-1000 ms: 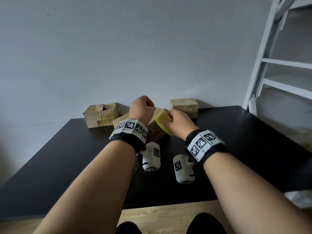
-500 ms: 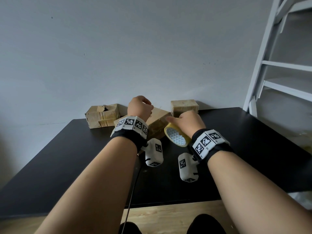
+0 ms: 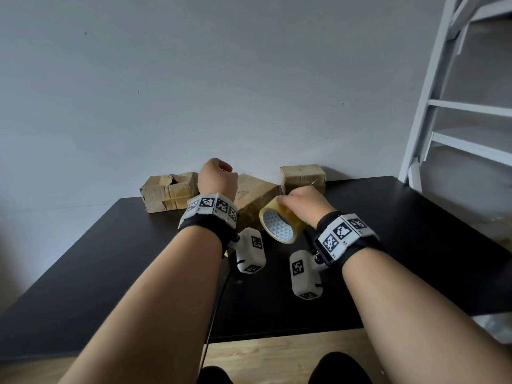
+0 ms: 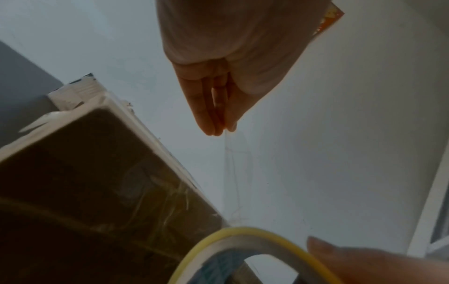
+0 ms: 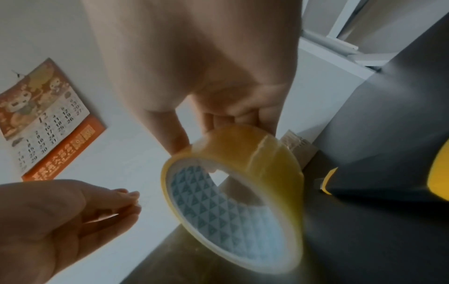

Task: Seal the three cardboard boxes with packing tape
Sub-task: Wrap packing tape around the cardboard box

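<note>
- Tape roll (image 3: 282, 223) held above the worktop (image 3: 415, 234), just near-right of the middle box (image 3: 256, 194); yellowish clear tape on a white core printed with blue triangles, open side tilted toward the camera.
- Gripped by the right hand (image 3: 303, 207), thumb and fingers curled over the roll's far top edge, seen closely in the right wrist view (image 5: 233, 194).
- Clear strip (image 4: 230, 173) running from the roll up to the left hand (image 3: 217, 180); thin, hard to see, stretched roughly over the middle box.
- Left hand raised above the box's far left part, fingertips (image 4: 213, 126) pinched together on the strip's end; rest of the fingers drawn in close.
- Middle box turned at an angle, corner pointing near-right, glossy old tape over its top; partly hidden behind the left wrist.
- Left box (image 3: 166, 194) at the far edge against the wall (image 3: 249, 92), top flaps torn and partly open, well left of the roll.
- Right box (image 3: 303, 176) also at the far edge, flaps closed, just beyond the right hand.
- Black worktop under all three boxes; wood floor (image 3: 263, 353) below its near edge.
- Marker bands and white camera blocks on both wrists.
- Calendar (image 5: 46, 123) on the wall, in the right wrist view only.
- White ladder frame (image 3: 443, 106) at far right.
</note>
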